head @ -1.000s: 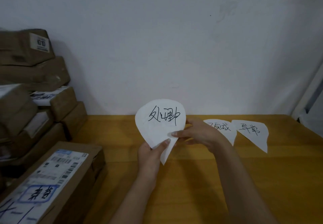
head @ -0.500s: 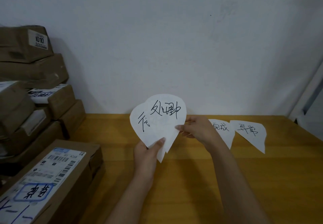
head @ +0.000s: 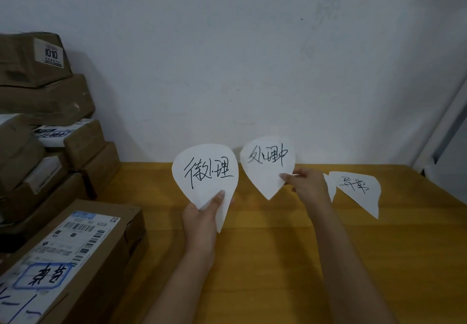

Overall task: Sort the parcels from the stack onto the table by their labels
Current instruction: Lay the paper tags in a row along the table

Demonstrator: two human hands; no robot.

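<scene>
A white wall [head: 227, 71] backs the yellow desk [head: 278, 260]. Our left hand [head: 202, 217] pinches a teardrop paper label [head: 204, 172] near its lower tip, thumb on its written face, above the middle of the desk. Our right hand [head: 307, 184] pinches a second paper label [head: 267, 164] at its right edge, just beside the first and apart from it. A third label [head: 356, 189] lies flat near the far right corner. The parcel stack [head: 45, 111] rises at the left edge, with a labelled parcel [head: 75, 253] at the near left corner.
</scene>
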